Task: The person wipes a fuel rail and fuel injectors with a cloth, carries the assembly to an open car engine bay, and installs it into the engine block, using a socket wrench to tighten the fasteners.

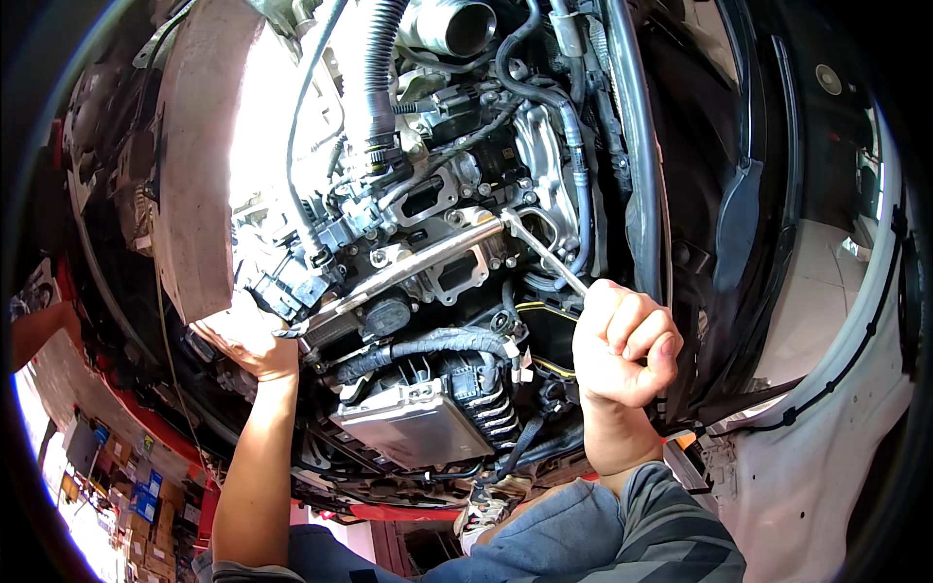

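My right hand (627,345) is closed in a fist around a slim metal wrench (549,255). The wrench slants up and left, and its far end meets the right end of a long silver rail (418,260) across the engine (466,175). At the rail's left end, my left hand (248,335) reaches in beside black connectors (292,290). Its back and wrist show, but its fingers are largely hidden by glare and engine parts, so I cannot see what they hold. Two openings in the metal, one a port (457,275), lie along the rail.
A thick grey beam (199,165) hangs at the left. A ribbed black hose (381,78) runs at the top. Nearer me sit a flat silver control unit (413,428) and a wrapped wiring harness (428,345). The windshield side (826,243) is at the right, boxes (146,496) at lower left.
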`<control>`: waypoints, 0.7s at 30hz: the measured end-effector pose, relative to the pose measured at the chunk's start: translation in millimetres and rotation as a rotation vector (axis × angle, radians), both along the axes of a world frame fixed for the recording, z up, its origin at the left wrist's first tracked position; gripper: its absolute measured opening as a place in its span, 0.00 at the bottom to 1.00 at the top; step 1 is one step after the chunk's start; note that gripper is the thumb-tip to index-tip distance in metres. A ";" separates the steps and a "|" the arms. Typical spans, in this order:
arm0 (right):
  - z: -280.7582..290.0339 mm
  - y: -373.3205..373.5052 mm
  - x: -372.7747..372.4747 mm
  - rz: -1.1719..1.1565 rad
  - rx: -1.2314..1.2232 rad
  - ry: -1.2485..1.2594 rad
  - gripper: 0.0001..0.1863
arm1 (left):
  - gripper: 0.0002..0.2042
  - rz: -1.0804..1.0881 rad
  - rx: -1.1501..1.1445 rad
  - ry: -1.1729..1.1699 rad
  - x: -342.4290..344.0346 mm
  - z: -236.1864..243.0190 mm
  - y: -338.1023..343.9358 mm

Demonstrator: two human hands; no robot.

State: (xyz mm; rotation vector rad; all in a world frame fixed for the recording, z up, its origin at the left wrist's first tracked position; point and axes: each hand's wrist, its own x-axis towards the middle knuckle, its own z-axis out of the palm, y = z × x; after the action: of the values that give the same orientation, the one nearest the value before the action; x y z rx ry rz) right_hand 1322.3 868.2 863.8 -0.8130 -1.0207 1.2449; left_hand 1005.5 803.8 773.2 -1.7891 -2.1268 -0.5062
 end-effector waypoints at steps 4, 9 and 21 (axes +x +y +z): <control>2.8 3.8 -5.6 0.007 -0.014 0.005 0.23 | 0.10 0.038 0.016 -0.079 -1.6 -5.6 -4.3; 1.7 10.9 -12.1 0.002 -0.055 0.043 0.23 | 0.14 0.014 -0.074 -0.012 -18.0 -20.1 -26.1; 27.0 -0.1 5.0 -0.028 0.049 -0.004 0.22 | 0.12 0.148 0.032 -0.062 -17.8 -24.7 -14.0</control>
State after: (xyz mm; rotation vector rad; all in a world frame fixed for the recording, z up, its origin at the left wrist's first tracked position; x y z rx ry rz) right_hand 1327.3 868.0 890.8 -0.7896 -1.0353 1.1903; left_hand 987.7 789.8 748.5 -1.6042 -2.2586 -0.5607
